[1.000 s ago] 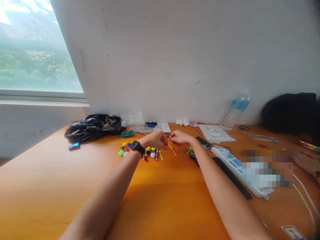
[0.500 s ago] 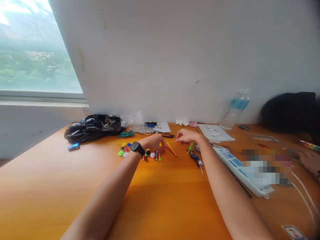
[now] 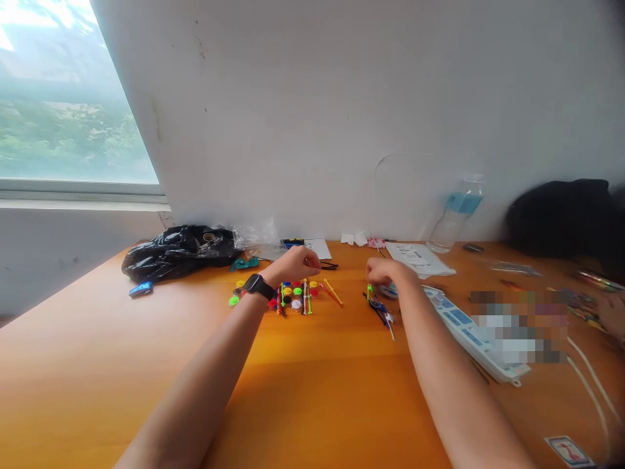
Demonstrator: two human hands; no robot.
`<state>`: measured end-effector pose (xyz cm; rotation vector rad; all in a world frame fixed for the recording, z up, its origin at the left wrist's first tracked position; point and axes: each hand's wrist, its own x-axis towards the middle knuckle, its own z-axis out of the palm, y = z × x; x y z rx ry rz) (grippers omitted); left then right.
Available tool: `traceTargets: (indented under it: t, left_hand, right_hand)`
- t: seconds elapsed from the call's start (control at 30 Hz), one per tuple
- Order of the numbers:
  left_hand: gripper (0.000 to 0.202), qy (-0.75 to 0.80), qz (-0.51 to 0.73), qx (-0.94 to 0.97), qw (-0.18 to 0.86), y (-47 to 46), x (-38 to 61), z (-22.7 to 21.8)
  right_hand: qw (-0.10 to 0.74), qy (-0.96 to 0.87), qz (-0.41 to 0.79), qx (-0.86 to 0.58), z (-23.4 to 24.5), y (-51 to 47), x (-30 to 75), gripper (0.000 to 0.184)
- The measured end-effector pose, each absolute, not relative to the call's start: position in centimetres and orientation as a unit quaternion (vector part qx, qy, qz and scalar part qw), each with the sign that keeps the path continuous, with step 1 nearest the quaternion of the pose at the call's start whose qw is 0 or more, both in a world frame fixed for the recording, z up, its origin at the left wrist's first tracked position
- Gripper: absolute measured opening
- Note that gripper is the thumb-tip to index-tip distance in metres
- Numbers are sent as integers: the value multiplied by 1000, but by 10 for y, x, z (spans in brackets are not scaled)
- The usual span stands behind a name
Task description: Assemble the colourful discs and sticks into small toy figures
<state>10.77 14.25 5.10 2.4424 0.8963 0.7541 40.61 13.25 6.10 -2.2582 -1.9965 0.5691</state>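
Note:
My left hand (image 3: 295,264), with a black watch (image 3: 256,285) on its wrist, hovers just behind a cluster of small coloured discs and thin sticks (image 3: 293,296) on the orange table (image 3: 312,391). Its fingers are curled, and I cannot see what they hold, if anything. A yellow stick (image 3: 333,292) lies to the right of the cluster. My right hand (image 3: 385,270) is further right, with its fingers bent down over a small pile of green, blue and white sticks (image 3: 379,307). What the fingertips touch is hidden.
A black plastic bag (image 3: 178,251) and a small blue item (image 3: 139,288) lie at the back left. Papers (image 3: 417,259), a water bottle (image 3: 459,215), a white power strip (image 3: 469,326) and a dark bag (image 3: 561,218) fill the right. Another person's hand (image 3: 616,312) shows at the right edge.
My hands were pinched together at the yellow stick and have drawn apart. The left has lifted back over the cluster, and the right has gone right to the small stick pile.

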Motion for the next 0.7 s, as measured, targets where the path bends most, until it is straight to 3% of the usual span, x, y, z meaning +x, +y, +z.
traceTargets:
  t: [0.13, 0.23, 0.33, 0.43, 0.5, 0.6, 0.7]
  left_hand:
    - [17, 332, 318, 862, 211, 135, 113, 63]
    - [30, 302, 375, 837, 261, 127, 120, 73]
    - [39, 233, 447, 805, 312, 121, 127, 82]
    - [46, 216, 518, 773, 298, 118, 130, 89]
    - [52, 229, 535, 764, 278, 117, 128, 91]
    - [54, 245, 511, 785, 250, 115, 122, 93]
    - [52, 249, 476, 808, 240, 115, 118, 91]
  right_hand:
    - [100, -680, 237, -686, 81, 126, 395, 22]
    - [308, -723, 351, -509, 95, 117, 373, 32]
    - [424, -698, 423, -392, 102, 111, 348, 38]
    - [459, -677, 445, -365, 103, 111, 330, 36]
    - [463, -687, 399, -394, 104, 111, 325, 29]
    - [449, -716, 321, -429, 104, 111, 321, 22]
    - [431, -729, 327, -419, 102, 110, 319, 21]
